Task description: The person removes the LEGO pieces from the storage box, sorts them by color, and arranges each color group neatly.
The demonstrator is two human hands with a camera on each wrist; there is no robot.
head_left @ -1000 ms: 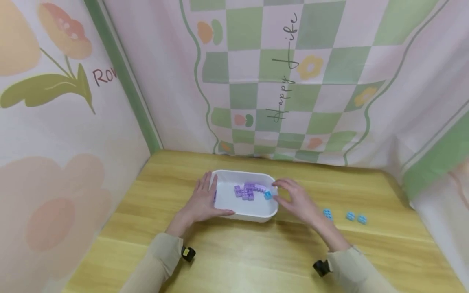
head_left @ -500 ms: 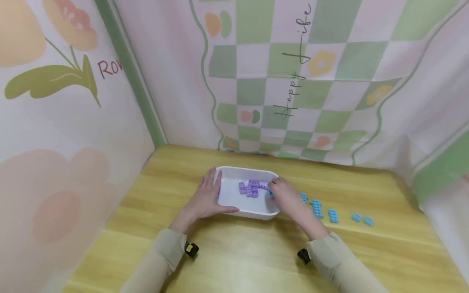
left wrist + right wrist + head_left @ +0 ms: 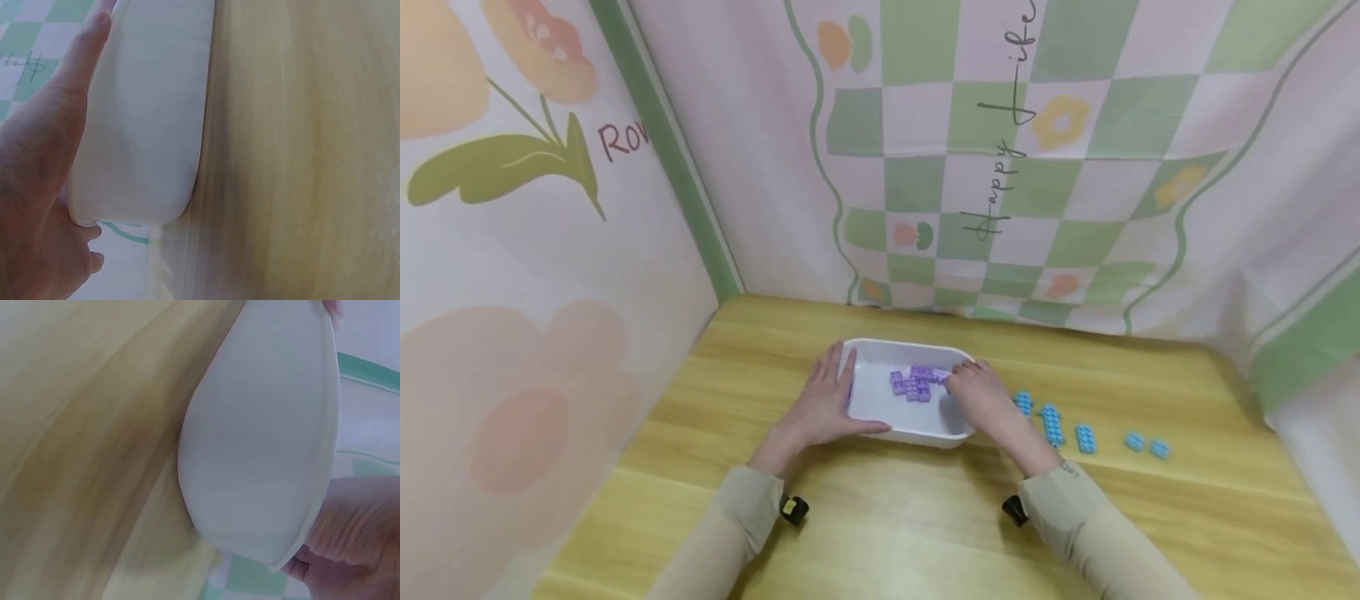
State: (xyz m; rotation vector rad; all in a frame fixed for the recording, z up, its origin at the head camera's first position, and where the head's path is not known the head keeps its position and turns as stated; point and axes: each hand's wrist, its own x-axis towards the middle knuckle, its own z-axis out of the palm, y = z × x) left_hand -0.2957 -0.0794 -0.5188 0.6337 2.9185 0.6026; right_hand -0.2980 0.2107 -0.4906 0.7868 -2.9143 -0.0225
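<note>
A white plastic tub (image 3: pixel 872 408) stands on the wooden table. My left hand (image 3: pixel 825 408) holds its left end, thumb along the front rim and fingers round the far corner; the left wrist view shows the tub's outer wall (image 3: pixel 150 112) beside the thumb. Several purple toy building bricks (image 3: pixel 917 386) lie together inside. Over the right end reaches my right hand (image 3: pixel 983 400), its fingers curled down inside the tub near the purple bricks. They cover the spot where a blue brick was, so that brick is hidden. In the right wrist view, too, the wall hides the fingertips.
Right of the tub, blue toy bricks form a loose row on the table (image 3: pixel 880 533): a small piece (image 3: pixel 1023 403), a longer piece (image 3: pixel 1052 425), a block (image 3: pixel 1086 438) and two small ones, one at the far end (image 3: pixel 1160 449). A patterned curtain (image 3: pixel 985 167) hangs behind.
My right hand has moved left and curled over the blue brick at the tub's right end, which is now out of sight. My left hand keeps its place on the tub.
</note>
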